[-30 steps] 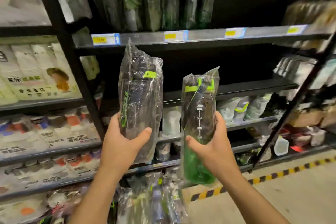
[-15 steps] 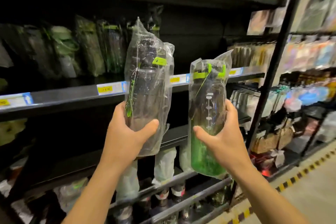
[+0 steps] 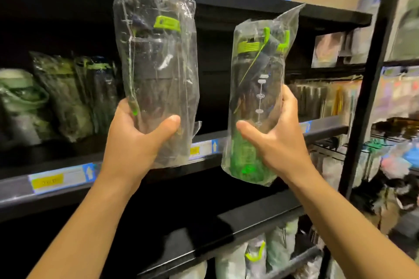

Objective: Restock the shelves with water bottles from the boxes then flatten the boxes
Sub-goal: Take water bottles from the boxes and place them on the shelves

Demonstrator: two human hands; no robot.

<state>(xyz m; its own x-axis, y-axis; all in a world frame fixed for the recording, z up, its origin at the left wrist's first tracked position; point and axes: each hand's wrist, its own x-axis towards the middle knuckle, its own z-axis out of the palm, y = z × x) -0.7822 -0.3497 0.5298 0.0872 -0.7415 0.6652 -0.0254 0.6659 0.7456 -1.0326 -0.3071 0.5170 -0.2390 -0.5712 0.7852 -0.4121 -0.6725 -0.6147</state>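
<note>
Grip noted on both sides, nothing shelved yet. Left hand (image 3: 133, 140) clasped the dark water bottle (image 3: 156, 63) low on its body, thumb across the front and fingers behind, through a loose clear bag. Right hand (image 3: 278, 145) held the green-tinted water bottle (image 3: 256, 88) the same way at mid-body, with the bag's tail hanging below the palm. Both bottles stood roughly upright in the air, apart from each other, in front of the middle shelf (image 3: 326, 129). Bagged bottles (image 3: 65, 97) stood on that shelf to the left; the stretch behind the hands was dark and seemingly open.

Risks, as judged:
- The bags were slack, so a bottle could slide inside its wrapping and drop out of the grip.
- The dark bottle's bag top reached level with the upper shelf (image 3: 238, 0) edge and might snag there on the way in.
- Setting two down at once left no free hand to steady either, so one could topple against the stocked row.
</note>
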